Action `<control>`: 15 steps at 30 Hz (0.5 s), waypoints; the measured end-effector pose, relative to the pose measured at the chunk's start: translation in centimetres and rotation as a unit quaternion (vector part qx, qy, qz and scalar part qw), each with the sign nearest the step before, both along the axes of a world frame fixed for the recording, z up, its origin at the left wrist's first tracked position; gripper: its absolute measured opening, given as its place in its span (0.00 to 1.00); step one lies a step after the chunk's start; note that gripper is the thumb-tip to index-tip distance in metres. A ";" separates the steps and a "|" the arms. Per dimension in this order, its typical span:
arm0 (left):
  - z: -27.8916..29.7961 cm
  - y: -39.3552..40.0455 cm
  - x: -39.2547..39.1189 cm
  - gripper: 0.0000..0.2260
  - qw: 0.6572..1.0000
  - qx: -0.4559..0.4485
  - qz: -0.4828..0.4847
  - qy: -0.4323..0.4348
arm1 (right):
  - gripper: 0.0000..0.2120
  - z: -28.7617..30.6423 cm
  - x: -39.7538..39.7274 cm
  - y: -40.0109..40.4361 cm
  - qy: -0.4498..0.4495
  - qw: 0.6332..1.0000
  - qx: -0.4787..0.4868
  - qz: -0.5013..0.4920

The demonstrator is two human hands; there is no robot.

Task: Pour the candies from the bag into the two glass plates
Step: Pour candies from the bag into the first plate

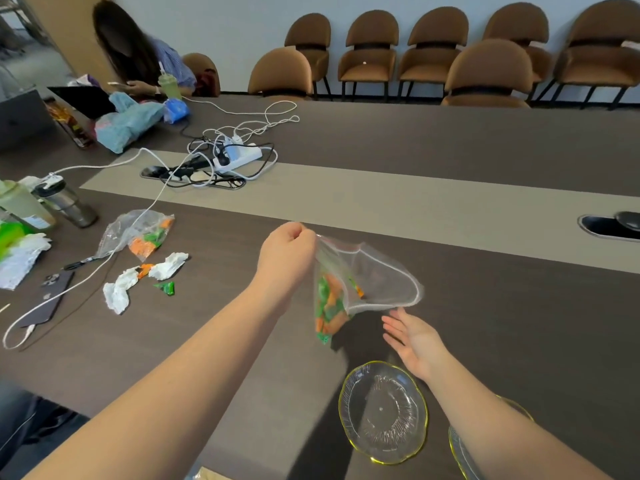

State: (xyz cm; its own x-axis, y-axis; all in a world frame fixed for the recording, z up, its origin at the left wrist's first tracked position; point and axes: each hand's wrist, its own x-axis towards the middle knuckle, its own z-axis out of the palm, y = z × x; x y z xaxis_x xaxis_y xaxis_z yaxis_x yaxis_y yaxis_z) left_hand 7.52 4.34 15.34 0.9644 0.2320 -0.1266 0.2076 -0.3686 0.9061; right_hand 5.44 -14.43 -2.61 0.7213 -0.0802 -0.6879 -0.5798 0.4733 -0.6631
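Observation:
My left hand (287, 249) pinches the top corner of a clear zip bag (363, 275) and holds it above the table, mouth gaping to the right. Orange and green candies (329, 308) hang in its lower left corner. My right hand (414, 339) is open, palm up, just below the bag's open rim, fingertips close to it. An empty glass plate with a yellow rim (382, 412) lies on the table below the bag. A second glass plate (459, 452) sits at its right, mostly hidden under my right forearm.
A second candy bag (138, 233), crumpled tissues (119, 289) and loose wrappers lie at the left, with a phone (46, 296) on a cable and bottles (67, 204). A power strip (235, 155) with tangled cords sits farther back. A person sits at the far left; brown chairs line the wall.

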 end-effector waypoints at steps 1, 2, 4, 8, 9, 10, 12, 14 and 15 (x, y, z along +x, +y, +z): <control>0.3 -0.6 -0.1 0.06 1.000 -0.021 -0.008 -0.001 | 0.24 -0.1 0.0 -0.1 -0.001 1.000 0.011 0.006; 0.7 -1.2 -0.2 0.06 0.999 -0.047 -0.016 0.000 | 0.25 -0.2 0.1 -0.1 0.003 1.000 0.027 0.011; 1.4 -2.4 -0.7 0.06 0.994 -0.108 -0.032 0.009 | 0.24 -0.5 -0.1 0.1 0.018 0.998 0.054 0.009; 1.6 -4.1 -1.3 0.07 0.973 -0.221 -0.062 0.029 | 0.40 -1.7 -1.4 0.9 0.031 0.985 0.167 0.021; 1.5 -4.3 -1.3 0.08 0.967 -0.242 -0.063 0.036 | 0.42 -1.7 -1.9 1.1 0.037 0.980 0.197 0.020; 1.4 -4.4 -1.2 0.09 0.963 -0.258 -0.060 0.042 | 0.36 -1.9 -2.4 1.2 0.035 0.978 0.207 0.017; 1.1 -4.4 -0.8 0.10 0.957 -0.281 -0.054 0.053 | 0.23 -2.5 -3.3 0.8 0.035 0.979 0.199 0.017; 0.7 -4.2 -0.5 0.11 0.953 -0.294 -0.048 0.059 | 0.20 -3.0 -4.0 -0.2 0.040 0.976 0.212 0.006; 0.5 -4.2 -0.4 0.11 0.952 -0.295 -0.043 0.062 | 0.19 -3.1 -4.1 -0.8 0.033 0.980 0.197 -0.006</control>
State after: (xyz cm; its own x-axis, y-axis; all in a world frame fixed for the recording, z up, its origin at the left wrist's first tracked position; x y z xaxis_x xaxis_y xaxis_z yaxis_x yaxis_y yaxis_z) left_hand 7.16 0.17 15.85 0.9457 0.0048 -0.3249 0.3189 0.1771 0.9311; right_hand 1.30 -15.28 -5.66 0.6742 0.1931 -0.7128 -0.6081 0.6928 -0.3875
